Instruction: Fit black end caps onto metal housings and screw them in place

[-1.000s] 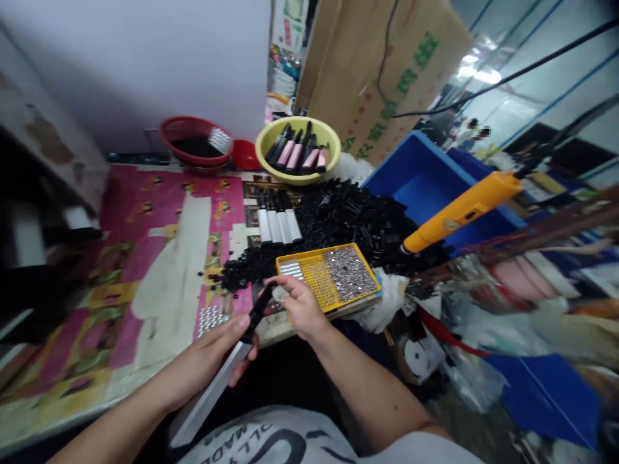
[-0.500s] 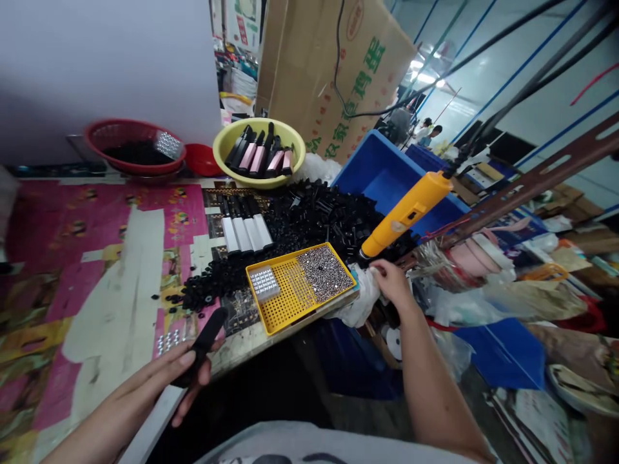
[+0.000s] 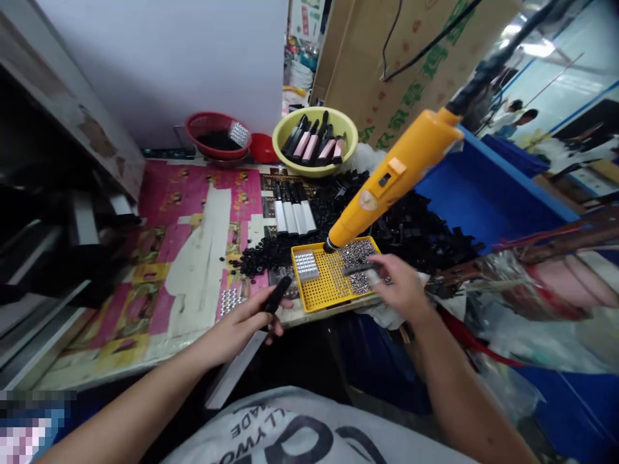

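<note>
My left hand [image 3: 251, 322] is closed around the black handle [image 3: 277, 295] of a tool whose long pale body [image 3: 236, 374] slants down towards my lap. Over the yellow tray [image 3: 316, 303] of screws, my right hand [image 3: 399, 287] pinches a thin dark piece [image 3: 360, 269], too blurred to name. Small metal screws [image 3: 355, 251] fill the tray's right part, and a silver block with rows of bumps [image 3: 306, 265] sits at its left. An orange electric screwdriver [image 3: 382, 187] hangs tilted, its tip above the tray's back edge.
Several pale, black-handled tools [image 3: 294, 217] lie in a row behind the tray. Black parts [image 3: 416, 222] are heaped to the right, before a blue bin [image 3: 503, 193]. At the back stand a yellow bowl [image 3: 314, 169] of pink and black tools and a red basket [image 3: 217, 151].
My right hand has moved from beside the tray's right end to over the screws, now with a thin dark piece. The screwdriver looks nearer. The view has turned right-to-left, showing more of the left side.
</note>
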`<state>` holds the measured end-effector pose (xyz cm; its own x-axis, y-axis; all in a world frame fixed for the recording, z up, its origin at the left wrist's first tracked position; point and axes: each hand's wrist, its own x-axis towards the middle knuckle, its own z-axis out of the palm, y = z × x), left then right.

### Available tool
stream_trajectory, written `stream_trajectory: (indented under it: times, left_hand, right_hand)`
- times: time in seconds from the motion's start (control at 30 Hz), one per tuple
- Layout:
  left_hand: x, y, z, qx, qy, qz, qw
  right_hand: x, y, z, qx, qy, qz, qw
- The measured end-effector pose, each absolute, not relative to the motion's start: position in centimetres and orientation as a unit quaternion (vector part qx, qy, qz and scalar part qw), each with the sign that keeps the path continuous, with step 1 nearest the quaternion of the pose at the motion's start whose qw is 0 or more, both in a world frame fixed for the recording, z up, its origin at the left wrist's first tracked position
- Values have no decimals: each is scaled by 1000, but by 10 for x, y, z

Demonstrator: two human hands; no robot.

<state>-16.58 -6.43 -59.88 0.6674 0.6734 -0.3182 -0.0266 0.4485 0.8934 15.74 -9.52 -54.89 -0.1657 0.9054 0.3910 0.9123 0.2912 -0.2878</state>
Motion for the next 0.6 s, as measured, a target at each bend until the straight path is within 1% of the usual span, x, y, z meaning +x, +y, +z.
stream_trajectory:
  times: [0.07, 0.13, 0.2, 0.3, 0.43, 0.47, 0.5, 0.6]
  left_hand:
    - [-158, -65, -596, 524, 330, 197, 761]
    - [-152, -66, -593, 581, 328, 176, 723]
    - [-149, -69, -587, 627, 331, 187, 680]
    - [-145, -75, -577, 655, 347, 239, 627]
    - [-143, -80, -574, 664, 380, 258, 590]
    - [-144, -79, -577, 655, 384, 255, 599]
    - [-147, -77, -580, 637, 389, 249, 617]
    - [-156, -67, -595, 545, 408, 207, 703]
  right_hand:
    - [115, -104, -551, -511, -826, 67, 229]
    - [84, -103, -554, -467, -851, 104, 216]
    - [67, -97, -556, -457, -855, 124, 213]
    - [58, -92, -559, -458, -848, 142, 226]
    - [66, -94, -552, -460, -842, 132, 251]
    - [74, -93, -546, -465, -832, 103, 284]
    - [86, -90, -539, -478, -806, 52, 346]
    - [131, -71, -515, -519, -612, -142, 579]
